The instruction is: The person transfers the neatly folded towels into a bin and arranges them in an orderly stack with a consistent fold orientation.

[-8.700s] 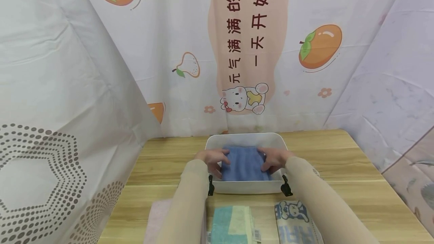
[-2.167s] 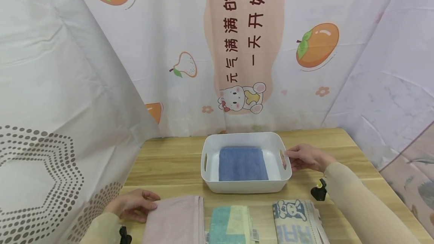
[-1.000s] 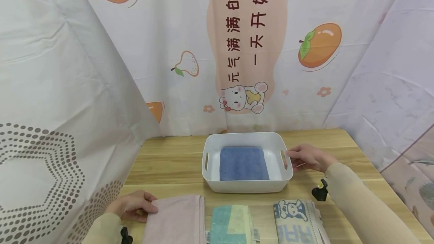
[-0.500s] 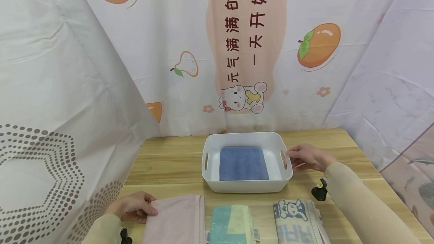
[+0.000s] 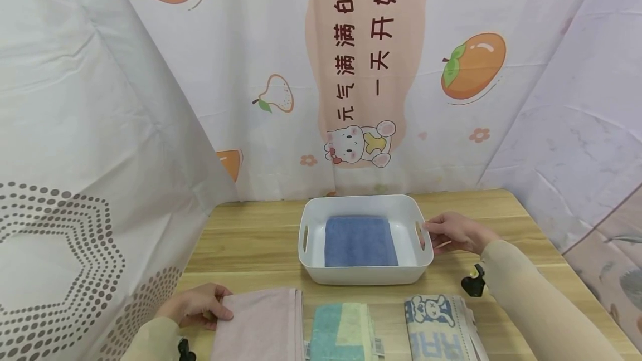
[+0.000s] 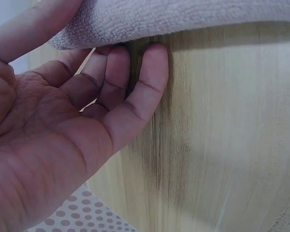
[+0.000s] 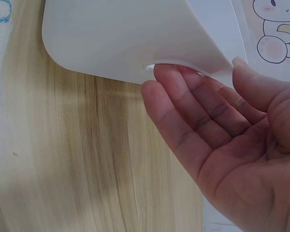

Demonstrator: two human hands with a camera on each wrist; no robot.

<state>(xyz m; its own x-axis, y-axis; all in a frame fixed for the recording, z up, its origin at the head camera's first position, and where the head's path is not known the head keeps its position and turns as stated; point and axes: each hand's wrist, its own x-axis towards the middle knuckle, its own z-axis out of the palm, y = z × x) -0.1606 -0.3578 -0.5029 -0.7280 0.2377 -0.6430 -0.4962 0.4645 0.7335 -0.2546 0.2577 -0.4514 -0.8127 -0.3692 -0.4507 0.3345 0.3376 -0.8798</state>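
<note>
My left hand is at the far left corner of a folded pink towel. In the left wrist view, the thumb lies over the towel's edge and the curled fingers are beneath it. My right hand holds the right side of a white plastic basket. Seen from the right wrist, fingertips reach into the handle slot while the thumb is up at the rim. A folded blue towel lies flat on the basket's floor.
Nearer me on the wooden table lie a folded teal and yellow towel and a folded blue and cream towel with a bear print. A printed curtain hangs right behind the table's back edge.
Earlier both hands were inside the basket on the blue towel. Since then the left has moved to the pink towel's corner and the right to the basket's handle. Over the last second both stay still.
</note>
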